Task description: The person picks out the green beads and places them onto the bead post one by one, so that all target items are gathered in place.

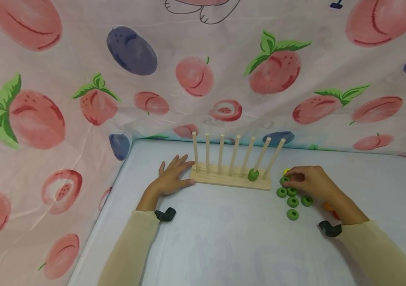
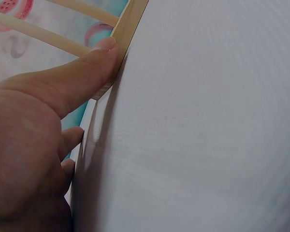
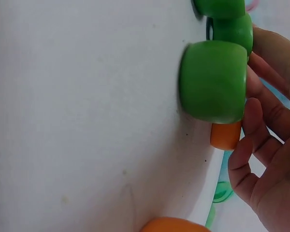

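A wooden pegboard (image 1: 229, 182) with several upright pegs stands at the back of the table. Two green beads (image 1: 253, 174) are stacked on the second peg from its right end. My left hand (image 1: 168, 178) lies at the board's left end with fingers spread; its thumb (image 2: 94, 65) presses on the edge of the base. Right of the board, my right hand (image 1: 311, 180) pinches a green bead (image 1: 284, 181) between thumb and index finger, its other fingers loosely curled. Several more green beads (image 1: 293, 201) lie just below that hand, and one large green bead (image 3: 215, 82) appears close in the right wrist view.
A yellow bead (image 1: 286, 171) shows partly behind my right fingertips. Orange beads (image 1: 328, 206) and a red one (image 1: 336, 215) lie partly hidden beneath the right wrist. A fruit-print cloth (image 1: 195, 75) hangs behind and left of the white table (image 1: 224, 238).
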{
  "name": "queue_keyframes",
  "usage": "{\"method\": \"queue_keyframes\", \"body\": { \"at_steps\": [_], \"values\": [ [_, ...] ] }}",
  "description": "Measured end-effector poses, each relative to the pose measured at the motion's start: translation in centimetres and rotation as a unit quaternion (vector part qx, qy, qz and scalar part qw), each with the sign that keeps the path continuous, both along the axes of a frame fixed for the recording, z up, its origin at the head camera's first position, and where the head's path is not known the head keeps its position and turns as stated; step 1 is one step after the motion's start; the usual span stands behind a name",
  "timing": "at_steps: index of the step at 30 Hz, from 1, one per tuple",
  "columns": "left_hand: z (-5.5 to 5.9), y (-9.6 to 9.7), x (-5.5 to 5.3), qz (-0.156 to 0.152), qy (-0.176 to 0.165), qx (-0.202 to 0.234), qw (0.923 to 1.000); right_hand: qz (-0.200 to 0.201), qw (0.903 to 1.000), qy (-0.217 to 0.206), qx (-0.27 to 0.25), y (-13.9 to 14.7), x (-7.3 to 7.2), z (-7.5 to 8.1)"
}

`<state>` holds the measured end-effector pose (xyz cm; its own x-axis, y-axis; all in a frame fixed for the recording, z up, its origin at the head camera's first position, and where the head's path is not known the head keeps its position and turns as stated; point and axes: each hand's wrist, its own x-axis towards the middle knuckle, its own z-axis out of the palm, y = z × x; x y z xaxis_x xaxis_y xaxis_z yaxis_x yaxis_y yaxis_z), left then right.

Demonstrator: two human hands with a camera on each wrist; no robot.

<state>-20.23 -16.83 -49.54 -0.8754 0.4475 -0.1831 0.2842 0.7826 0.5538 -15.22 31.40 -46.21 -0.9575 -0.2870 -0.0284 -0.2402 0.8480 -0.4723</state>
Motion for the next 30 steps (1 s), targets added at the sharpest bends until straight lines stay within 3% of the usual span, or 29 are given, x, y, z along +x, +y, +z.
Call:
{"method": "queue_keyframes", "body": {
  "at_steps": [11,21,30],
  "values": [
    [0.2,0.1,0.2,-0.003,-0.001,-0.003,1.0,-0.009,0.9986,0.051,-0.013,0.3,0.4,-0.1],
    [0.3,-0.1,0.2,-0.004,0.002,0.005,1.0,-0.003,0.9969,0.074,-0.026,-0.2,0.7,2.2],
    [0.0,-0.1,0.1,-0.005,0.003,0.011,0.9999,-0.034,0.9953,0.077,-0.048,-0.8,1.1,4.6]
  ]
}}
